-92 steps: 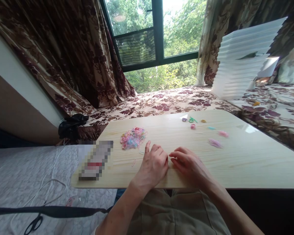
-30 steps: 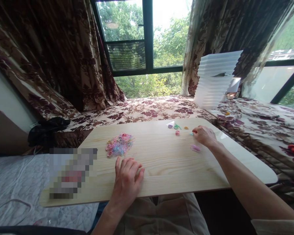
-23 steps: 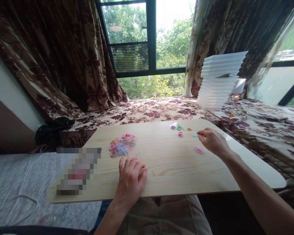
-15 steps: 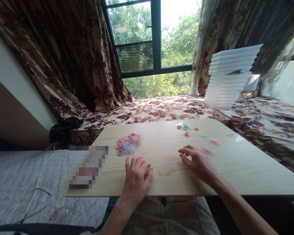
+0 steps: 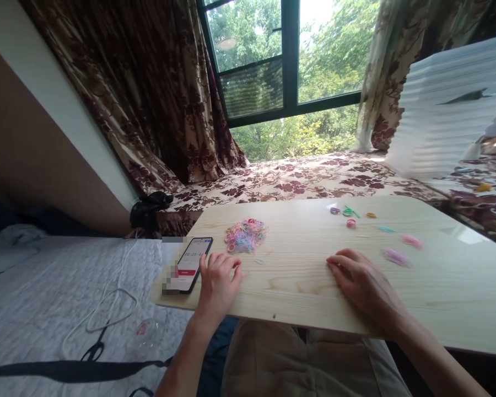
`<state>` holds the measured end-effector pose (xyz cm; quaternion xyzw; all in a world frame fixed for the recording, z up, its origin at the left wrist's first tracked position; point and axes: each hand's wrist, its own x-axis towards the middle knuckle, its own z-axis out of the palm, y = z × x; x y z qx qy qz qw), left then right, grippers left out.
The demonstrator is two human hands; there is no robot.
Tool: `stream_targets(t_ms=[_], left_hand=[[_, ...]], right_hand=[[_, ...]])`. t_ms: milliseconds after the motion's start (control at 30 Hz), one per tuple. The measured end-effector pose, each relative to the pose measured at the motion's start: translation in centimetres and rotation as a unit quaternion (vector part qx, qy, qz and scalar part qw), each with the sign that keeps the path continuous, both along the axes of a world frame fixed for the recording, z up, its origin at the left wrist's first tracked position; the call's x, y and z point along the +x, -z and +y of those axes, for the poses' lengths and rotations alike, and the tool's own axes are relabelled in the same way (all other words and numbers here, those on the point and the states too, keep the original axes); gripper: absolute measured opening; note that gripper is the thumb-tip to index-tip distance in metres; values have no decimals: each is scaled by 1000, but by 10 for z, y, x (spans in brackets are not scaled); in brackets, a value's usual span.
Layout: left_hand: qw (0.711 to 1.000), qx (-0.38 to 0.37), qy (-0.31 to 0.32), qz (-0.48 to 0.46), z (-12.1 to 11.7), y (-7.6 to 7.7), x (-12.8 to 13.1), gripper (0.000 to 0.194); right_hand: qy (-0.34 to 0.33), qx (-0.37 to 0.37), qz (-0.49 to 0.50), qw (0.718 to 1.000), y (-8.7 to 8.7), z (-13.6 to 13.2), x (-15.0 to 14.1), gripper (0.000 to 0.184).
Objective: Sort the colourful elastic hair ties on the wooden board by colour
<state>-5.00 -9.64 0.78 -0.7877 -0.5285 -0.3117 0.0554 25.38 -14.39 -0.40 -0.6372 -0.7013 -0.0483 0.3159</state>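
Observation:
My left hand (image 5: 220,281) rests at the table's near left, beside the phone (image 5: 195,263). Its fingers are bent, with the thumb apart, and I see nothing in it. Just beyond lies a mixed pile of small coloured rubber bands (image 5: 245,235), with a few loose ones near it. My right hand (image 5: 361,281) lies on the table with thumb and forefinger tips together; whatever may be between them is hidden. Past it are small colour groups of bands: purple (image 5: 334,210), green (image 5: 349,212), yellow (image 5: 371,215), red-pink (image 5: 351,223), light blue (image 5: 385,229), pink (image 5: 411,241) and lilac (image 5: 395,257).
The pale wooden table (image 5: 289,292) stands over my lap. A quilted bed (image 5: 103,264) with a white cable (image 5: 95,325) and a clear container (image 5: 149,332) lies left. Beyond the table are a flowered ledge (image 5: 297,176) and a white ribbed stack (image 5: 446,110).
The view has swung left, so the scene sits further right. My left hand has shifted left towards the phone, away from the pile's front. My right thumb and forefinger have closed together.

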Motion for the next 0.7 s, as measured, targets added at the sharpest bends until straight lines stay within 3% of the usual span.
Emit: stream_targets(t_ms=[300,700], left_hand=[[994,-101,18,33,-5,-16,3,14],[992,-106,26,69,-5,-18,1,16]], right_hand=[[-6,1,-2,1000,3,2,2,28],[-1,6,1,1000,2,1,0,29]])
